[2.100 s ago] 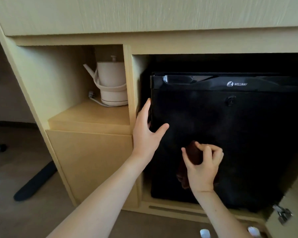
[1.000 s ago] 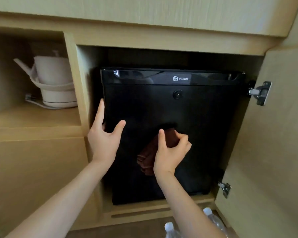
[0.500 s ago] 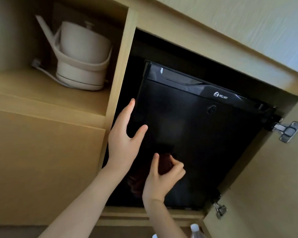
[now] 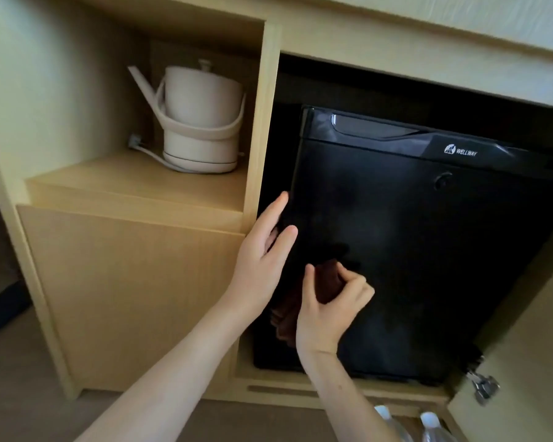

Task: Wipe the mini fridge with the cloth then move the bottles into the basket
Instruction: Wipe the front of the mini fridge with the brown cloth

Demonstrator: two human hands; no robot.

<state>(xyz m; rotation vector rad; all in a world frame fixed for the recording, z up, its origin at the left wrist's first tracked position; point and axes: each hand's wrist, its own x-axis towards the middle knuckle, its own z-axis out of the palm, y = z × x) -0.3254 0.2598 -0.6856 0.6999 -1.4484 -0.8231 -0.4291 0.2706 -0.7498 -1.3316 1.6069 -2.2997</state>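
A black mini fridge [image 4: 428,244] with its door closed sits inside a wooden cabinet bay. My right hand [image 4: 328,309] pinches a dark reddish-brown cloth [image 4: 324,282] against the lower left of the fridge door; part of the cloth hangs below my hand. My left hand [image 4: 264,250] is flat and open at the door's left edge, fingers pointing up, next to the cabinet divider. The caps of two clear bottles [image 4: 430,421] show at the bottom edge, on the floor below the fridge. No basket is in view.
A cream electric kettle [image 4: 201,119] with its cord stands on the shelf in the left bay. The wooden divider [image 4: 262,122] separates it from the fridge. The open cabinet door [image 4: 517,378] with a metal hinge [image 4: 484,386] stands at the right.
The view has swung around while both hands stayed on the fridge door. My right hand with the cloth has shifted slightly left, toward the left hand at the door's edge.
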